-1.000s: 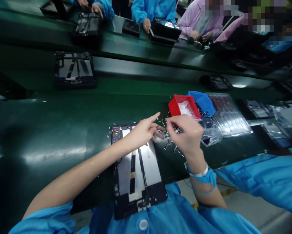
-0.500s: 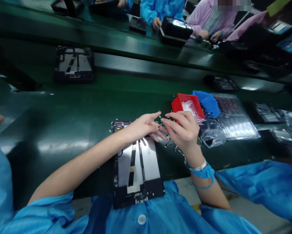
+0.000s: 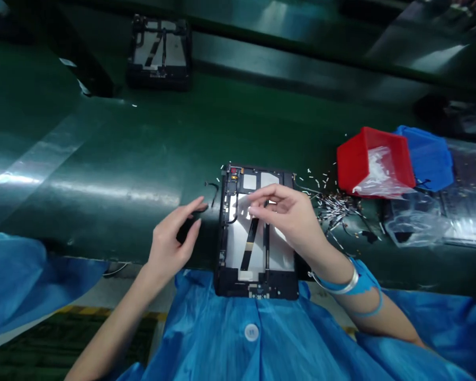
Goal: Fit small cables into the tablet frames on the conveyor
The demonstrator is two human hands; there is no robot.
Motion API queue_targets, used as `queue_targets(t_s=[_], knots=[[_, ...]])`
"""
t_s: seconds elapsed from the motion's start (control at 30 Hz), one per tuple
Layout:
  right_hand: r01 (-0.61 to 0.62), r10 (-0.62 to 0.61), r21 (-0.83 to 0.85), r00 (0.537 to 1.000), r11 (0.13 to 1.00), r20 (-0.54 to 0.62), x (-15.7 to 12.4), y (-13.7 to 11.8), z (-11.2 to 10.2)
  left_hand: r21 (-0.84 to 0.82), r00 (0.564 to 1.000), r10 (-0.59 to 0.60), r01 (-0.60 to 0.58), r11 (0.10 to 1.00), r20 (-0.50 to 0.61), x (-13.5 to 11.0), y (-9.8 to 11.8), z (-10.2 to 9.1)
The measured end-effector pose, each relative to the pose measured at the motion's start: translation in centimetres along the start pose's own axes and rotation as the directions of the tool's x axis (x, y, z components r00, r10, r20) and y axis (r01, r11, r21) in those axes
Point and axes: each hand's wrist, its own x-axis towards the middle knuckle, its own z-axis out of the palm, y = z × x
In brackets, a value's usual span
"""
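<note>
Now R hand [image 3: 287, 211] over tablet frame [image 3: 257, 233], L hand [image 3: 174, 241] w/ small black part [image 3: 185, 230].

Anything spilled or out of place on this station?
Yes: small loose parts lie scattered on the green belt, between the open tablet frame and the tilted red bin. A small black piece lies alone, left of the frame.

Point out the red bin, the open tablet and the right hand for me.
red bin [image 3: 355, 159], head view, on its near red wall.
tablet [image 3: 238, 248], head view, on the bare silver plate left of the ribbon cable.
right hand [image 3: 291, 214], head view, on the back of the hand.
</note>
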Motion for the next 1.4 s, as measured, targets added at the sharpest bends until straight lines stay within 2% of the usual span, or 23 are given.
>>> queue_targets(t_s=[0.1,0.2,0.27,0.33,0.4,0.47,0.57,0.63,0.7,0.77,0.8,0.83,0.9,0.97,1.0,1.03,1.1,1.17,1.3,1.4], knots=[[0.039,-0.043,-0.071,0.998,0.997,-0.044,0.1,0.3,0.2,-0.031,0.999,0.040,-0.040,0.999,0.000,-1.0,-0.1,0.3],[0.113,-0.152,-0.266,0.980,0.957,-0.129,0.2,-0.2,-0.5,0.043,0.997,0.059,-0.057,0.997,-0.046,0.3,-0.1,-0.4],[0.152,-0.210,-0.412,0.973,0.898,-0.098,0.6,-0.6,-1.0,0.156,0.995,0.059,-0.046,0.987,-0.083,1.6,-0.3,-1.2],[0.243,-0.279,-0.537,0.960,0.808,0.014,1.3,-1.1,-1.0,0.258,0.996,0.037,-0.015,0.966,-0.083,2.5,-0.7,-1.8],[0.392,-0.356,-0.640,0.915,0.661,0.193,2.4,-1.4,-0.2,0.310,0.998,-0.012,0.030,0.950,-0.061,2.8,-1.0,-2.0],[0.560,-0.376,-0.703,0.825,0.438,0.422,3.6,-1.7,1.4,0.317,0.997,-0.052,0.067,0.946,-0.053,2.6,-1.3,-1.9],[0.747,-0.231,-0.657,0.660,0.100,0.715,5.2,-1.7,4.4,0.245,0.992,-0.083,0.103,0.964,-0.091,2.0,-1.7,-1.8],[0.799,-0.129,-0.602,0.595,-0.017,0.793,5.9,-1.6,6.2,0.144,0.987,-0.127,0.141,0.979,-0.101,1.7,-2.1,-2.0],[0.808,-0.086,-0.587,0.582,-0.051,0.809,6.2,-1.2,7.2,0.037,0.978,-0.184,0.189,0.981,-0.093,1.6,-2.4,-2.3],[0.796,-0.105,-0.605,0.601,-0.007,0.792,6.3,-0.9,7.3,-0.039,0.970,-0.226,0.223,0.974,-0.092,1.4,-2.5,-2.5],[0.779,-0.140,-0.625,0.626,0.055,0.767,6.2,-0.8,7.1,-0.064,0.966,-0.239,0.233,0.970,-0.101,1.3,-2.4,-2.5],[0.751,-0.190,-0.642,0.660,0.155,0.727,6.1,-0.7,6.7,-0.087,0.962,-0.246,0.237,0.967,-0.114,1.2,-2.3,-2.4],[0.640,-0.280,-0.609,0.761,0.467,0.585,5.4,-0.7,5.8,-0.163,0.960,-0.258,0.239,0.957,-0.112,1.1,-1.7,-2.0],[0.443,-0.257,-0.431,0.869,0.786,0.423,4.5,-0.7,5.0,-0.285,0.964,-0.262,0.240,0.928,-0.042,1.0,-0.7,-1.2],[0.330,-0.206,-0.320,0.908,0.888,0.364,4.0,-0.7,4.6,-0.346,0.966,-0.259,0.246,0.906,0.009,1.0,-0.1,-0.8],[0.225,-0.146,-0.221,0.935,0.949,0.323,3.5,-0.7,4.4,-0.392,0.965,-0.255,0.257,0.884,0.057,1.1,0.5,-0.4],[0.073,-0.048,-0.084,0.963,0.994,0.264,2.7,-0.6,4.0,-0.436,0.959,-0.258,0.282,0.855,0.115,1.3,1.7,0.3],[-0.006,0.004,0.004,0.977,1.000,0.213,2.1,-0.4,3.9,-0.452,0.952,-0.272,0.305,0.839,0.138,1.6,2.5,0.7],[-0.047,0.037,0.054,0.984,0.997,0.175,1.6,-0.4,3.2,-0.456,0.942,-0.267,0.332,0.826,0.203,1.7,3.2,0.9],[-0.033,0.035,-0.015,0.989,0.999,0.144,1.3,-0.5,2.3,-0.319,0.964,-0.222,0.259,0.912,0.150,1.1,2.8,0.5]])
